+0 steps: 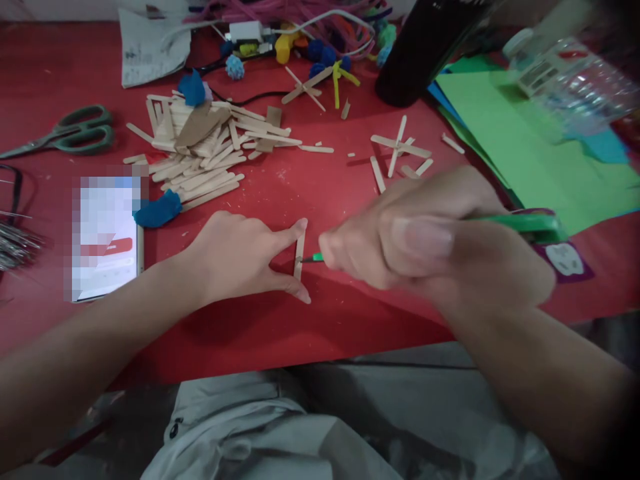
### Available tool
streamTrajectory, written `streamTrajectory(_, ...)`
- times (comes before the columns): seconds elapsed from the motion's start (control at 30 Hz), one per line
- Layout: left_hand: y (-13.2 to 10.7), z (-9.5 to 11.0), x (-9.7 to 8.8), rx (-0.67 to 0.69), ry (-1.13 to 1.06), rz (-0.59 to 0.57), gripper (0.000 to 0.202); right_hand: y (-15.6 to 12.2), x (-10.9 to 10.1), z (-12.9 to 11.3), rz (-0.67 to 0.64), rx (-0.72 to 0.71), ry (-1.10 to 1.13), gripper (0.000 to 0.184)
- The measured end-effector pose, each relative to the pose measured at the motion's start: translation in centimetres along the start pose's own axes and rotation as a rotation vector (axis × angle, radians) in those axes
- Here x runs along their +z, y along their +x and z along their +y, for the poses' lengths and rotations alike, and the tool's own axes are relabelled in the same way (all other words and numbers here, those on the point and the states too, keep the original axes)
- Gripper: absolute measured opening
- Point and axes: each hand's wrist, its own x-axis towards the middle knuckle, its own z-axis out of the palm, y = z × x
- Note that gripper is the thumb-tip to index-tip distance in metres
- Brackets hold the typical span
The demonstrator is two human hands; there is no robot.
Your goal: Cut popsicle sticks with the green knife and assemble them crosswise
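A short wooden craft stick [299,257] lies on the red table, with a small dark mark near its middle. Thumb and index finger of my left hand [240,257] are spread apart, pressing on the stick's two ends. My right hand [420,233] is closed around a green pen [500,220], seen slightly blurred. The pen's thin dark tip meets the stick at the mark, between my left fingertips.
A heap of craft sticks [210,143] lies behind my left hand. Star-shaped stick pieces [399,145] are farther back. Around them are a phone [107,240], scissors [80,130], a dark bottle [425,50], green paper [530,133] and a plastic bottle [575,80].
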Motion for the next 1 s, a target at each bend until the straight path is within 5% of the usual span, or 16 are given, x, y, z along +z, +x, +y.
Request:
streamTrajectory(0.13, 0.1, -0.1, 0.1, -0.017, -0.023, 0.024, 0.103, 0.3, -0.1, 0.7, 0.113, -0.153, 0.01, 0.057)
streamTrajectory(1.0, 0.2, -0.1, -0.1, -0.03, -0.071, 0.02, 0.097, 0.3, 0.1, -0.4, 0.095, -0.049, -0.025, 0.064)
